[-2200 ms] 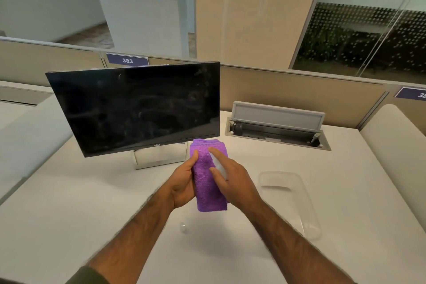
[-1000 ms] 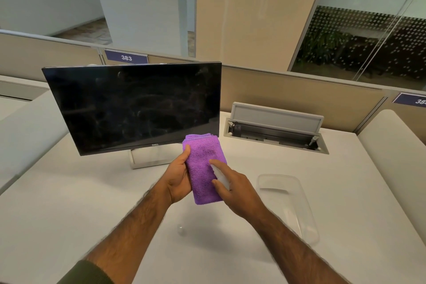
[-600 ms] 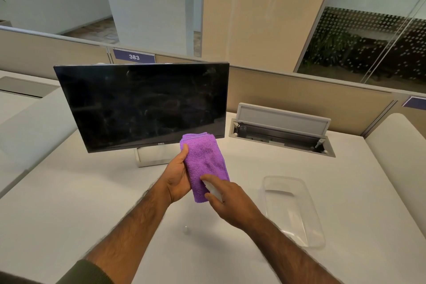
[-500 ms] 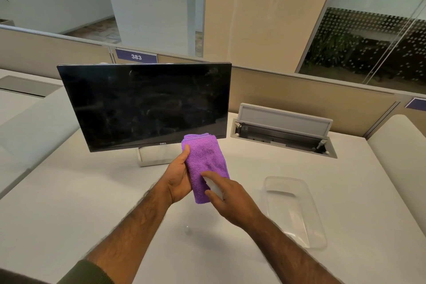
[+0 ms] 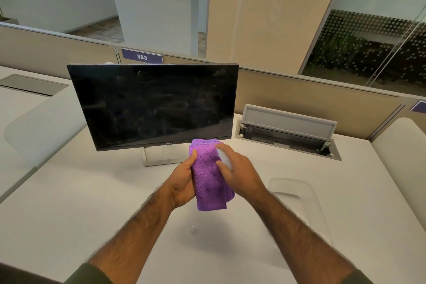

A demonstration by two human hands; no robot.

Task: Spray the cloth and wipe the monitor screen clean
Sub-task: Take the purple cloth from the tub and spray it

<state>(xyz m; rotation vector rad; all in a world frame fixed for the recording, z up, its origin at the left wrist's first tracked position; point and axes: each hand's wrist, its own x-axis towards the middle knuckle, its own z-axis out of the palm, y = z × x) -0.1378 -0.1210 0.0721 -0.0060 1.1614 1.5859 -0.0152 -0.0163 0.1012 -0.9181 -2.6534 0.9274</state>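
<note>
Left hand: my left hand grips the folded purple cloth along its left edge, thumb across the front, fingers closed behind it.
Right hand: my right hand is wrapped round a small pale spray bottle, mostly hidden in my fingers; it touches the cloth's right side.
Cloth: held in the air above the desk, long axis running away from me, far end just below the monitor's bottom edge.
Monitor: the monitor stands upright near the desk's far edge, dark screen smeared with marks.
Key relation: the screen lies straight ahead and up-left of the cloth; my left hand is the nearer one.
Next, I judge: finish spraying, then lift the cloth forward to the screen.
Tray: a clear tray sits on the desk to my right.
</note>
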